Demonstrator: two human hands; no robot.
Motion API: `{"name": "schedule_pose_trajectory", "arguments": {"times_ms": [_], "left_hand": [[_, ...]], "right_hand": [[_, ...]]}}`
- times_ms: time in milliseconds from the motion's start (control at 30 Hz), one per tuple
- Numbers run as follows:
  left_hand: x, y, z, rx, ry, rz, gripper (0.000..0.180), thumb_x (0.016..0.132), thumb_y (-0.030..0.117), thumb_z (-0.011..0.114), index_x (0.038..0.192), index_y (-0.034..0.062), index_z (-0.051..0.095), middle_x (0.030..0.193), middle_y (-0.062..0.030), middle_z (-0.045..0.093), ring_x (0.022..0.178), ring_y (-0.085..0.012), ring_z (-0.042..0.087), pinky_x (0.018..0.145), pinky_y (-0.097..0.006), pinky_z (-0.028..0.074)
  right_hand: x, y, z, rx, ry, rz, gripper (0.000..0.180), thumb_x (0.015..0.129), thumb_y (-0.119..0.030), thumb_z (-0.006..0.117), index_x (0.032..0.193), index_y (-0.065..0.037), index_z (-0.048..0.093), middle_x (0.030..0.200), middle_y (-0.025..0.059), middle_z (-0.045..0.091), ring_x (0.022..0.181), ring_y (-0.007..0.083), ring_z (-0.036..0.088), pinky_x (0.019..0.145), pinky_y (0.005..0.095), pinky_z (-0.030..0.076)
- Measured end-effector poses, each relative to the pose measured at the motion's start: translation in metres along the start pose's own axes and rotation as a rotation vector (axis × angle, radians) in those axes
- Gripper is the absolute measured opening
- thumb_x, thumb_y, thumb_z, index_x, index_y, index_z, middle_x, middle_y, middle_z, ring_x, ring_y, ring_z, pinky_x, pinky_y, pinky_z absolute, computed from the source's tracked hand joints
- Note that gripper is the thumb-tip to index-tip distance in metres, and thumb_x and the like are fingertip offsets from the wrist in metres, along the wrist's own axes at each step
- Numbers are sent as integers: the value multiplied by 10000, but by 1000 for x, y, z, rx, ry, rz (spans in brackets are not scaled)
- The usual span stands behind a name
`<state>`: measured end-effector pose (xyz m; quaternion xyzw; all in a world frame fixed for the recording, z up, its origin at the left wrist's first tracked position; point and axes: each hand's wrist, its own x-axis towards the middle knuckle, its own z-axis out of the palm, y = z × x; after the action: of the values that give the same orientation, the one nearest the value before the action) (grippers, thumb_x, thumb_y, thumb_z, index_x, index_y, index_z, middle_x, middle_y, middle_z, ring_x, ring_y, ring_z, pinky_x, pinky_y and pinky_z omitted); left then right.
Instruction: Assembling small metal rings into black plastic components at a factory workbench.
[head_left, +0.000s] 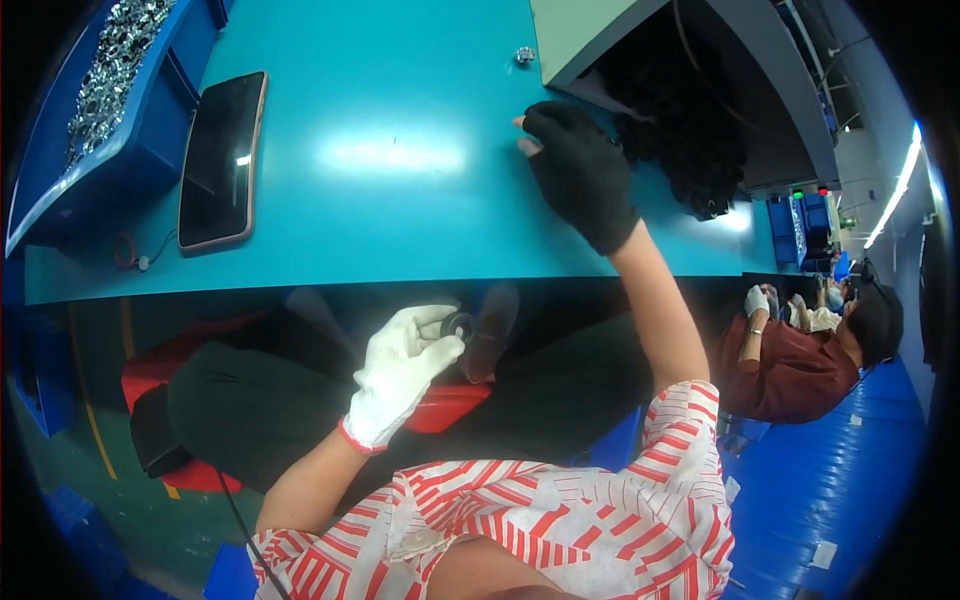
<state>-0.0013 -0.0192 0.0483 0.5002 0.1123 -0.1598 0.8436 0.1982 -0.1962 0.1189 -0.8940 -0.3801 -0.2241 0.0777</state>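
My left hand [405,365], in a white knitted glove with a red cuff, is closed around a small black ring-shaped part [459,327] in front of the table edge. The thumb and fingers pinch the ring, and its round opening faces up. Over the turquoise table [390,225], my right hand [580,170] wears a black glove with bare thumb and index tips. Those two tips stand slightly apart with nothing visible between them; the other fingers are mostly hidden. A small shiny metal piece [524,56] lies beyond that hand. To its right is a heap of black parts [690,165].
A grey-green housing [610,35] stands around the black heap. At the left are a dark-screened phone [222,160] and a blue bin [150,110] full of shiny metal pieces [115,75]. A co-worker in dark red [785,370] sits at the right.
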Motion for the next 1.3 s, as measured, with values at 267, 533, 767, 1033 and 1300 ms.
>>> {"name": "schedule_pose_trajectory", "arguments": {"times_ms": [267, 533, 767, 1033, 1300], "left_hand": [[1, -4, -6, 26, -13, 9, 406, 850, 14, 615, 1219, -71, 467, 1043, -134, 603, 952, -151, 602, 819, -279, 522], [1, -5, -6, 40, 39, 4, 400, 833, 73, 646, 1180, -77, 518, 1020, -140, 642, 923, -155, 614, 813, -263, 490], [2, -2, -7, -121, 81, -25, 382, 842, 54, 648, 1164, -98, 507, 1037, -150, 628, 917, -170, 619, 795, -271, 512], [0, 5, -9, -331, 56, -26, 388, 857, 52, 606, 1190, -98, 474, 1030, -146, 619, 890, -191, 645, 759, -280, 563], [0, 3, -3, -324, -18, -25, 402, 868, 71, 602, 1223, -70, 474, 1003, -140, 621, 872, -198, 653, 740, -273, 575]], "right_hand": [[41, 58, 30, -247, 34, -128, 143, 757, -130, 624, 895, -93, 626, 945, 60, 614, 843, 257, 600, 706, 369, 483], [83, 58, 62, -530, 67, -245, 84, 732, -86, 571, 813, -90, 592, 842, 72, 615, 772, 228, 598, 600, 338, 473], [71, 8, 36, 24, 45, -21, 122, 807, -75, 574, 904, -78, 648, 911, 77, 637, 851, 231, 633, 682, 339, 504], [-25, -60, -12, 542, -193, 240, 170, 830, -160, 640, 973, -72, 668, 860, 99, 658, 751, 229, 650, 645, 295, 493], [-42, -53, -8, 288, -9, 165, 149, 834, -203, 638, 917, -87, 681, 871, 82, 638, 734, 231, 624, 613, 326, 479]]}}
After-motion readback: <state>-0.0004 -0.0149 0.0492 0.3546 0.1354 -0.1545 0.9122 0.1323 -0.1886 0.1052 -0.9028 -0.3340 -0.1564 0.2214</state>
